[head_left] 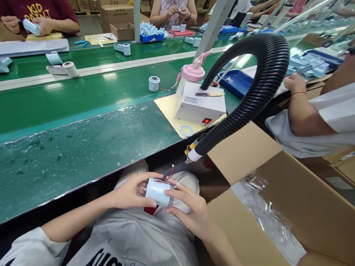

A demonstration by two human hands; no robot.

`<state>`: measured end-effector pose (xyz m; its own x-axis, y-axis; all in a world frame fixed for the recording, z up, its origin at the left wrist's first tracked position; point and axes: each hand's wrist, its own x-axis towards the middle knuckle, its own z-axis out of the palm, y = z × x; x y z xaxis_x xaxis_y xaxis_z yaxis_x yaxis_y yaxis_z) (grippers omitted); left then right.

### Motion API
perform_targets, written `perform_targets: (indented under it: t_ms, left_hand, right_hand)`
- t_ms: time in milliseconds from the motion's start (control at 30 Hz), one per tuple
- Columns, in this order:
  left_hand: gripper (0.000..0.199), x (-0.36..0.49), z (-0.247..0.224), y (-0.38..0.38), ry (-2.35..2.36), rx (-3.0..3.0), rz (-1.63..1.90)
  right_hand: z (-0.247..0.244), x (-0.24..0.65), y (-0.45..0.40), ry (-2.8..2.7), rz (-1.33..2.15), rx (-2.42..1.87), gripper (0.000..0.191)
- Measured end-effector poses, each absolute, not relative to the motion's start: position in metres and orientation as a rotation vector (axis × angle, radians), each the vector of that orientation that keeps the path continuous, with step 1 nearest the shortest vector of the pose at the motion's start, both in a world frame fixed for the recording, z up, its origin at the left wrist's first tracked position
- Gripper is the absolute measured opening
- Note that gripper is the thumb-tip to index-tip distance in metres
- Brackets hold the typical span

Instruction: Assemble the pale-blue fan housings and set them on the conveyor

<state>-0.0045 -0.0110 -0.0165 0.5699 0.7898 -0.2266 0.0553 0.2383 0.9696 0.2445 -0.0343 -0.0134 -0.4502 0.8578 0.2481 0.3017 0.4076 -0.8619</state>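
Observation:
Above my lap I hold a pale blue cylindrical housing (158, 193) on its side, with a clear ring-like part at its right end. Thin red and dark wires with a small white plug (172, 166) rise from its top. My left hand (134, 191) wraps round the left end, thumb below and fingers above. My right hand (191, 206) grips the right end between thumb and fingers. What lies inside the housing is hidden.
A white box (201, 104) with a ribbed black hose (271, 74) stands on the green bench (74, 154). Beside it are a pink-topped bottle (193, 73) and a wired round unit (153, 84). An open carton (325, 222) with clear plastic parts sits at my right. Co-workers sit nearby.

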Motion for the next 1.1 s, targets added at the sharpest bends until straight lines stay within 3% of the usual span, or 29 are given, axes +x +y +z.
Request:
perform_targets:
  t_ms: [200,400,1100]
  left_hand:
    - [0.08,-0.009,-0.003,-0.007,0.781,1.453,0.569]
    - [0.075,-0.01,0.001,-0.009,0.71,1.654,0.608]
    - [0.073,-0.017,-0.001,-0.013,0.683,1.755,0.592]
  right_hand:
    - [-0.008,0.252,-0.036,-1.949,1.056,-1.035,0.037]
    - [-0.001,0.248,-0.038,-1.749,1.325,-1.011,0.041]
    - [-0.003,0.232,-0.035,-1.176,1.923,-1.041,0.048]
